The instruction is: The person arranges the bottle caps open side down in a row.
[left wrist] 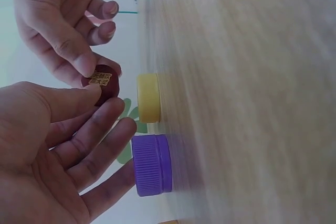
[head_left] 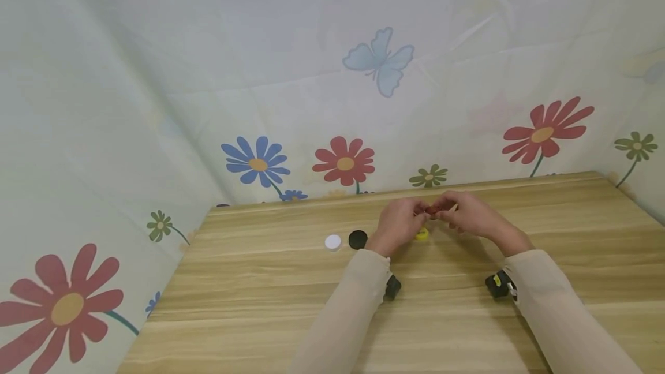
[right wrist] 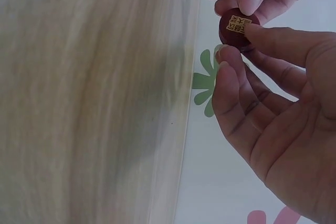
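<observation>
Both hands hold a dark red bottle cap (head_left: 432, 210) between them, over the far part of the table. Gold characters show on the cap's top (left wrist: 107, 88) in the left wrist view. My left hand (head_left: 399, 223) pinches one side of it, thumb on the printed face. From the other side my right hand (head_left: 470, 215) pinches it too, its thumb also across the top (right wrist: 231, 34). Just beneath the hands stands a yellow cap (head_left: 422, 235). A ribbed purple cap (left wrist: 149, 166) is beside the left fingers in the left wrist view.
Left of the hands, a black round cap (head_left: 358, 239) and a white one (head_left: 333, 242) lie on the wood-grain table (head_left: 249, 281). Behind the table's far edge hangs a flowered cloth (head_left: 291, 103). A small orange thing (left wrist: 169, 222) peeks in at the left wrist view's bottom edge.
</observation>
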`<state>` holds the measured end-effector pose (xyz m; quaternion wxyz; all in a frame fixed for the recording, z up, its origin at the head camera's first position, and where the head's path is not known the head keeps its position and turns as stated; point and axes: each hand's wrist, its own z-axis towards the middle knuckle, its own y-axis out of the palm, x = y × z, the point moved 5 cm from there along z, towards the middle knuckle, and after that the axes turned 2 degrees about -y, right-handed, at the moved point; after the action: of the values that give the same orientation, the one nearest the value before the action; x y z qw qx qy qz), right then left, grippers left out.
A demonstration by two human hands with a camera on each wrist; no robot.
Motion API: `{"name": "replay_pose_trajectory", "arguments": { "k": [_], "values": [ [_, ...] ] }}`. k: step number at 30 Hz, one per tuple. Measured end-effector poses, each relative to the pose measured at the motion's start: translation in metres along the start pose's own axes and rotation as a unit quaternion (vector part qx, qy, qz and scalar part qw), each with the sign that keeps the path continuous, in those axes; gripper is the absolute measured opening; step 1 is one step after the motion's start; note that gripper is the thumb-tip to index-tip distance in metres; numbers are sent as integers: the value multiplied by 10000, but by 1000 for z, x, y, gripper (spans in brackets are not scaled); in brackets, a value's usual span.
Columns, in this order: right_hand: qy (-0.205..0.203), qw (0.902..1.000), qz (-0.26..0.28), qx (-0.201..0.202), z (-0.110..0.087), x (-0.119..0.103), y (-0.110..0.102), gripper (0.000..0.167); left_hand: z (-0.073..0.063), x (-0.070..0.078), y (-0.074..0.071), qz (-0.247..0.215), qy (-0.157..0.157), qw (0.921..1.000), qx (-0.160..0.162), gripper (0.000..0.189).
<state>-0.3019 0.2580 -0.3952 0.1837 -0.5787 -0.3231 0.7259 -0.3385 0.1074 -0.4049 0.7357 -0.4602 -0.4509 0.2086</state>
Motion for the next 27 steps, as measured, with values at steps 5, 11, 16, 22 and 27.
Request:
{"name": "replay_pose_trajectory", "arguments": {
  "k": [5,11,16,22,27],
  "values": [
    [12,10000,1,4,0,0,0,19,0,0,0,15,100,9999,59,16],
    [55,9999,145,-10,2,-1,-1,22,1,0,0,-152,235,9996,-9,27],
    [99,9996,272,-13,3,-1,-2,27,1,1,0,-225,303,9993,-40,38],
    [167,9992,374,4,3,-2,-1,28,0,1,-2,-277,356,9990,-12,42],
    [154,9992,376,-21,3,0,1,25,-1,0,-1,-317,309,9990,-13,37]
  ]
}}
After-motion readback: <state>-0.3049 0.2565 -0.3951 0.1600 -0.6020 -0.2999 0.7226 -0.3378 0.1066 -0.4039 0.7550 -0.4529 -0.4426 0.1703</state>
